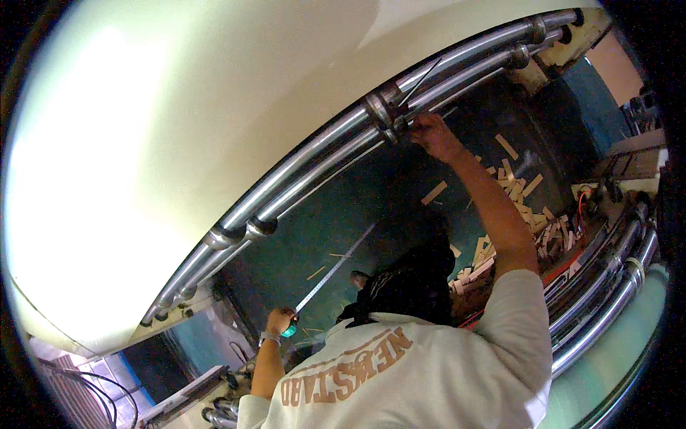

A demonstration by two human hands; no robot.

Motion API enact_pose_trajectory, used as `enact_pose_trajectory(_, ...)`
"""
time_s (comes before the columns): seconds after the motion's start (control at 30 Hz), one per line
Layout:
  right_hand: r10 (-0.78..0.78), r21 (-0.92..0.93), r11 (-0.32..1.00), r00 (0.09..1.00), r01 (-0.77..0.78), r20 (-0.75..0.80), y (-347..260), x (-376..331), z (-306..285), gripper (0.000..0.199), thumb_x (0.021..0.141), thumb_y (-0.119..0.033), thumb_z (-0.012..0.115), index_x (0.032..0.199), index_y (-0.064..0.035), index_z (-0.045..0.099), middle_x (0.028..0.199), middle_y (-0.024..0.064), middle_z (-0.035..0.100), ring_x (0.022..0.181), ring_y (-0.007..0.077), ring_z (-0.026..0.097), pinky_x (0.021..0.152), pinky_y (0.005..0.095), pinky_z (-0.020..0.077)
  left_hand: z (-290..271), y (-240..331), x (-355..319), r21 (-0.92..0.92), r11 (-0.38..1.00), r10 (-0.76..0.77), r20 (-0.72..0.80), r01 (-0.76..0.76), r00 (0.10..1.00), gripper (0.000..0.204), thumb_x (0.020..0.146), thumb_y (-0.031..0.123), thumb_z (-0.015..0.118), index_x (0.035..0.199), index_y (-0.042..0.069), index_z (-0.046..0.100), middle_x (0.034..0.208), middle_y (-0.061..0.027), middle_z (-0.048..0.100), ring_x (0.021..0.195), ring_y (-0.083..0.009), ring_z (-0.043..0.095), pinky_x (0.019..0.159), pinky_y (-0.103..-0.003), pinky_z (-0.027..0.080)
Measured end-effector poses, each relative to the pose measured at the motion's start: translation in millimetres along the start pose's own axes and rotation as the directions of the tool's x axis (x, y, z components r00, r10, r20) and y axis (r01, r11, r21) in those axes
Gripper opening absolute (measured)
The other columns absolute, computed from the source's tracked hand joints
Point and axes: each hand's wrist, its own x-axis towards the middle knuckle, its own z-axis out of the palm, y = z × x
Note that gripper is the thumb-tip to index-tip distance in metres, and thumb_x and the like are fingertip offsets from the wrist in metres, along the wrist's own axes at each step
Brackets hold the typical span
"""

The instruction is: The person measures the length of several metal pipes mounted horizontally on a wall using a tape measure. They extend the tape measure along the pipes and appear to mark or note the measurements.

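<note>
My left hand [281, 322], low and left of centre, is closed around a teal tape measure [289, 329]. A pale blade [333, 272] runs out from it, up and to the right over the dark floor. Higher up, my right hand [434, 136] reaches to a metal collar [381, 111] on a pair of shiny bars. Its fingers are curled in beside the collar, and what they grip is too dark to make out. A thin dark rod [420, 81] slants up from just above these fingers.
A large cream panel [214, 93] fills the upper left behind the polished bars [307, 161]. Wooden strips [525, 189] lie scattered on the dark floor at right. More metal tubes [607, 304] and an orange cable [582, 204] sit at lower right. Black cables [93, 382] hang at lower left.
</note>
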Motion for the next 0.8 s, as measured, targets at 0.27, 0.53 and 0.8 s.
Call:
enact_pose_trajectory(0.27,-0.154,-0.718,0.638,0.959,0.280,0.237,-7.1,6.9,-7.3,0.017,0.072,-0.022,0.057,0.084,-0.0106,0.060,0.098,0.0113,0.052,0.098,0.0290,0.049,0.082,0.0427,0.0397,3.4,-5.4,-1.3,0.121,0.988,0.091,0.076,-0.100,0.993,0.016,0.079,0.017,0.051,0.082,0.009,0.065,0.079,-0.0102,0.064,0.069,-0.0258,0.061,0.060,-0.034,0.048)
enact_pose_trajectory(0.53,-0.395,-0.765,0.627,0.907,0.152,-0.144,-15.7,-23.4,30.6,0.017,0.081,-0.028,0.053,0.086,-0.0128,0.059,0.085,0.0081,0.057,0.091,0.0264,0.052,0.081,0.0450,0.0393,-1.5,14.5,13.2,0.226,0.954,0.187,0.054,-0.195,0.981,0.021,0.082,0.025,0.049,0.077,0.011,0.064,0.074,-0.0094,0.063,0.068,-0.0267,0.060,0.059,-0.036,0.046)
enact_pose_trajectory(0.8,-0.228,-0.690,0.723,0.948,0.013,-0.222,1.4,-22.3,52.1,0.023,0.078,-0.031,0.056,0.080,-0.0076,0.057,0.076,0.0094,0.056,0.074,0.0288,0.055,0.073,0.0447,0.0410,-21.1,25.0,7.5,0.350,0.899,0.270,0.036,-0.265,0.962,0.016,0.078,0.019,0.049,0.074,0.014,0.063,0.074,-0.0070,0.062,0.066,-0.0270,0.059,0.058,-0.036,0.046)
